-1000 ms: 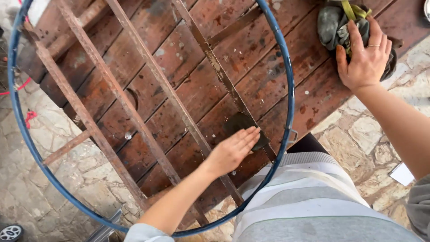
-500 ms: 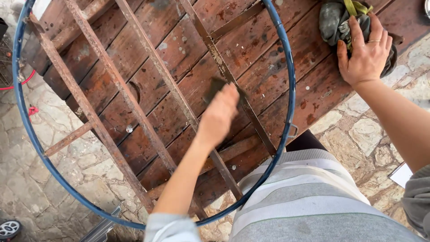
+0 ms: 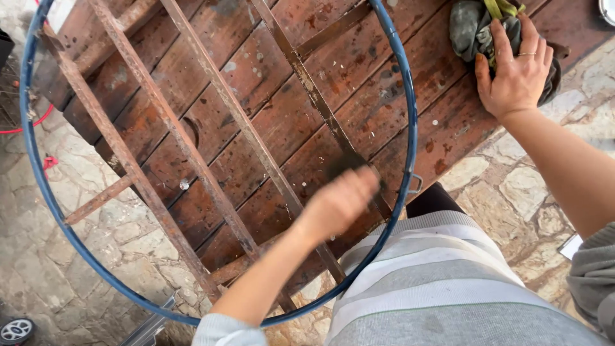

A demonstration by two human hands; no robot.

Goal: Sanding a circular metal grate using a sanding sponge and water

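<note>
The left hand point(image 3: 343, 202) is over a rusty metal bar point(image 3: 320, 109) that lies across the old brown wooden board point(image 3: 269, 134). The hand is blurry, so I cannot tell if its fingers are closed or loose, but it looks like it presses a small dark pad point(image 3: 349, 163) on the bar. The bar sits inside a big blue hoop point(image 3: 410, 122), near the hoop's lower right side. To rub the bar well, it is good to press flat, go along the bar and not across it, and keep the strokes short so the pad does not slip off the thin edge. The right hand point(image 3: 516, 74) lies flat with its fingers spread wide on a grey-green cloth bundle point(image 3: 467, 29) at the top right of the board. That hand should push down so the board stays steady. Other rusty bars point(image 3: 166, 122) run side by side to the left. No boxes, labels or signs show here. A small black wheel point(image 3: 16, 330) sits on the stone floor point(image 3: 70, 269) in the bottom left corner, and a red cord point(image 3: 41, 118) lies at the left edge.
</note>
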